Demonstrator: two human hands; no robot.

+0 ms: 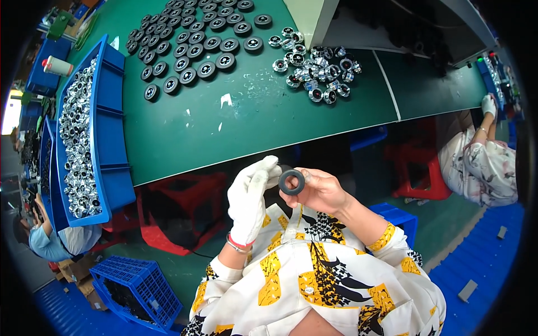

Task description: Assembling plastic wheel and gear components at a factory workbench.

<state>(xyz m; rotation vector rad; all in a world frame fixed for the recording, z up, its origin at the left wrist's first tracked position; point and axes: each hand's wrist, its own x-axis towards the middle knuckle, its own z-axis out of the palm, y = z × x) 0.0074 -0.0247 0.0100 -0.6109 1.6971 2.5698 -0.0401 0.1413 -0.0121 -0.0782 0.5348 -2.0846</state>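
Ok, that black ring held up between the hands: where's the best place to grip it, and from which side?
Grip the black ring across its band, thumb on one flat face, finger on the other. Come from the left: its left rim is bare, while the right hand already covers the right side. The open centre hole also takes a fingertip.

The light is bright and even, and it seems to come from above. The green table (pixel 252 117) is well lit and shows small white shiny spots. The pile of silver metal parts (pixel 316 73) glints, and so do the ones in the blue bin (pixel 109 140). Under the table it is dark and hard to see. The picture is round, with black corners. Straight edges bend near the rim. The middle is sharp. Things at the far edges look squashed and a bit blurry.
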